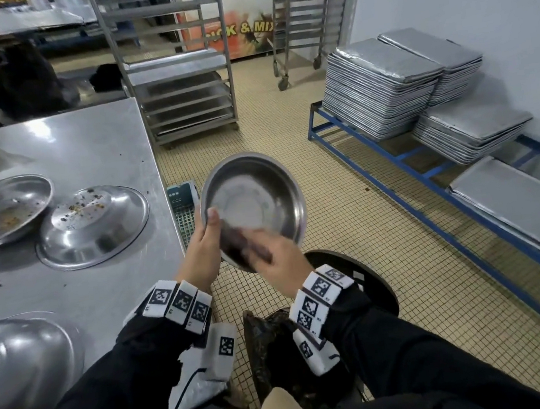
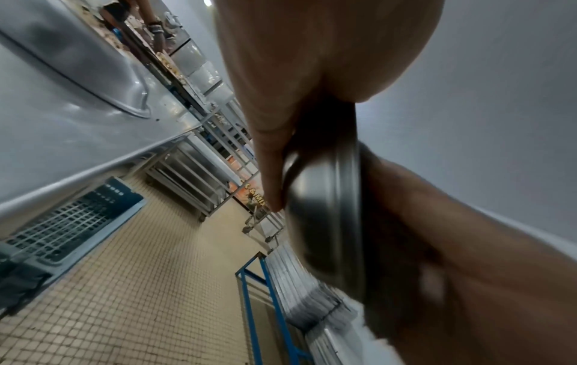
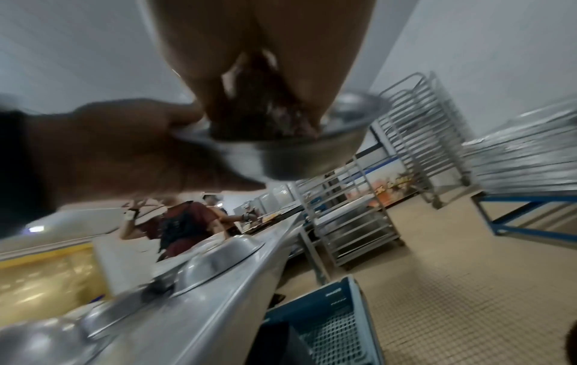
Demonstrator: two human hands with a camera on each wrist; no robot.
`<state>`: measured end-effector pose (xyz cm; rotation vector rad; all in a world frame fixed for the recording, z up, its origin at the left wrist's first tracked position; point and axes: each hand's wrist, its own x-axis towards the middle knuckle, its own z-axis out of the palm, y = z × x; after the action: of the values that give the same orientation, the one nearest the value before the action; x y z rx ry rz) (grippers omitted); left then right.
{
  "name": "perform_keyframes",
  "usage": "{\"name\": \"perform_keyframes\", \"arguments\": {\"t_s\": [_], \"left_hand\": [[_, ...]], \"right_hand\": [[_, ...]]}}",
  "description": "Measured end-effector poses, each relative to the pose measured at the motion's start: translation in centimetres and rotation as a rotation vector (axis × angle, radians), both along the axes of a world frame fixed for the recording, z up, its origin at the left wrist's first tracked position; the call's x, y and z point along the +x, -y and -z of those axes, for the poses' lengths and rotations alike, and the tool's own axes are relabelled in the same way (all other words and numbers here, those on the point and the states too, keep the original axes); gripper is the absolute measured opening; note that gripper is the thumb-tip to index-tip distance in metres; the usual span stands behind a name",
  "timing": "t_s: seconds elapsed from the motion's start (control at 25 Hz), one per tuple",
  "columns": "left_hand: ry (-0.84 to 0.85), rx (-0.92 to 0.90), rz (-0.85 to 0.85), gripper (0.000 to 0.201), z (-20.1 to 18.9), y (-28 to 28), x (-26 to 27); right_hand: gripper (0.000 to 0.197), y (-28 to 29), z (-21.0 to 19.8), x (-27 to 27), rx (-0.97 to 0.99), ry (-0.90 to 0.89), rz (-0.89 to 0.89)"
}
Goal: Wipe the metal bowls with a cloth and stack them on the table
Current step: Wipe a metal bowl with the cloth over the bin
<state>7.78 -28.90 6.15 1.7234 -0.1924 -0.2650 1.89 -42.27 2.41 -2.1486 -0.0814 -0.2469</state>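
I hold a round metal bowl tilted toward me above the floor, right of the table. My left hand grips its left rim, thumb inside and fingers behind. My right hand presses a dark brown cloth against the bowl's lower inside wall. The left wrist view has the bowl edge-on under my thumb. In the right wrist view my fingers bunch the cloth inside the bowl. On the steel table lie a dirty bowl, an upturned crumb-covered bowl and an upturned bowl near me.
A black bin stands below my hands. A blue crate sits on the tiled floor beside the table edge. Stacked metal trays rest on a blue rack at right. Tray trolleys stand behind. A person works beyond the table.
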Motion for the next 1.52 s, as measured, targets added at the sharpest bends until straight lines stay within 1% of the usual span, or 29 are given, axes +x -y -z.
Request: {"name": "perform_keyframes", "arguments": {"t_s": [0.04,0.08,0.12,0.16,0.24,0.28,0.32,0.36,0.4,0.48,0.52,0.56,0.6,0.68,0.72,0.76,0.84,0.92,0.96,1.0,1.04,1.08,1.16,1.24,1.32,1.36,1.44,1.52], "left_hand": [[0.021,-0.005,0.002,0.052,-0.1,0.1,0.1],[0.010,-0.018,0.010,0.051,-0.3,0.0,0.3],[-0.001,-0.024,0.021,0.056,-0.3,-0.1,0.5],[-0.028,-0.031,0.028,0.062,0.0,-0.3,0.8],[-0.045,-0.054,0.036,0.065,0.7,-0.9,1.2],[-0.038,-0.047,0.050,0.069,1.0,-1.1,1.3],[-0.035,-0.024,0.075,0.078,1.1,-1.1,1.2],[-0.028,0.001,0.098,0.086,1.4,-1.2,1.2],[-0.021,0.023,0.101,0.087,1.6,-1.1,1.1],[-0.037,0.028,0.066,0.081,1.7,-0.8,0.7],[-0.056,0.021,0.049,0.080,1.6,-0.7,0.5],[-0.066,0.015,0.041,0.078,1.2,-0.4,0.2],[-0.053,0.014,0.032,0.075,1.0,-0.2,0.0],[0.012,0.027,0.004,0.059,0.0,0.4,-0.6],[0.031,0.037,0.006,0.052,-0.5,0.5,-0.7],[0.041,0.036,0.003,0.053,-0.6,0.3,-0.5],[0.003,0.039,0.006,0.068,-0.3,-0.2,0.3],[-0.037,0.061,0.055,0.080,0.3,-1.2,0.8],[-0.057,0.088,0.088,0.082,0.4,-1.4,0.9],[-0.079,0.112,0.113,0.083,0.8,-1.5,1.0],[-0.104,0.123,0.121,0.079,0.5,-1.4,0.6],[-0.128,0.120,0.114,0.071,0.5,-1.4,0.4],[-0.208,0.104,0.108,0.061,0.4,-1.4,0.0],[-0.272,0.114,0.147,0.066,0.3,-2.0,-0.2],[-0.307,0.105,0.187,0.070,0.2,-2.5,-0.5],[-0.324,0.100,0.205,0.068,0.1,-2.7,-0.6],[-0.347,0.057,0.210,0.059,-0.1,-2.7,-0.8],[-0.297,0.012,0.190,0.048,-0.2,-2.6,-0.9]], "right_hand": [[0.040,-0.8,0.4,-0.4,0.051,-0.009,-0.101],[0.040,-0.9,1.1,-0.5,0.052,-0.013,-0.161],[0.040,-0.5,1.5,-0.5,-0.003,-0.020,-0.187],[0.040,0.5,1.9,-0.4,-0.131,-0.026,-0.197],[0.039,3.0,2.9,0.1,-0.481,0.032,-0.169],[0.038,4.2,3.4,0.4,-0.613,0.066,-0.135],[0.036,5.1,3.5,0.7,-0.680,0.073,-0.067],[0.034,5.6,3.3,0.8,-0.664,0.045,0.016],[0.033,5.8,2.7,0.8,-0.544,-0.003,0.102],[0.036,4.9,1.3,0.6,-0.138,-0.084,0.223],[0.038,3.8,0.4,0.3,0.002,-0.097,0.221],[0.038,2.5,-0.1,0.0,0.049,-0.093,0.175],[0.038,1.2,-0.4,-0.5,0.030,-0.072,0.092],[0.042,-0.8,0.0,-1.4,-0.082,-0.063,-0.111],[0.047,-1.0,0.7,-1.6,-0.167,-0.070,-0.174],[0.050,-0.5,1.3,-1.6,-0.265,-0.072,-0.191],[0.053,1.3,1.9,-1.3,-0.500,-0.098,-0.129],[0.052,3.3,2.3,-1.1,-0.730,-0.200,-0.018],[0.051,4.3,2.4,-0.8,-0.793,-0.248,0.036],[0.051,5.0,2.2,-0.5,-0.802,-0.267,0.084],[0.052,5.5,2.0,-0.1,-0.754,-0.253,0.117],[0.055,5.8,1.5,0.1,-0.662,-0.224,0.135],[0.062,5.9,0.5,0.8,-0.429,-0.201,0.181],[0.062,6.1,-0.8,1.2,-0.240,-0.223,0.255],[0.047,6.7,-2.0,1.1,-0.104,-0.215,0.301],[0.039,6.9,-2.4,1.0,-0.038,-0.221,0.310],[0.030,7.1,-2.5,0.6,0.025,-0.270,0.330],[0.026,6.7,-2.0,0.5,0.108,-0.283,0.395]]}}
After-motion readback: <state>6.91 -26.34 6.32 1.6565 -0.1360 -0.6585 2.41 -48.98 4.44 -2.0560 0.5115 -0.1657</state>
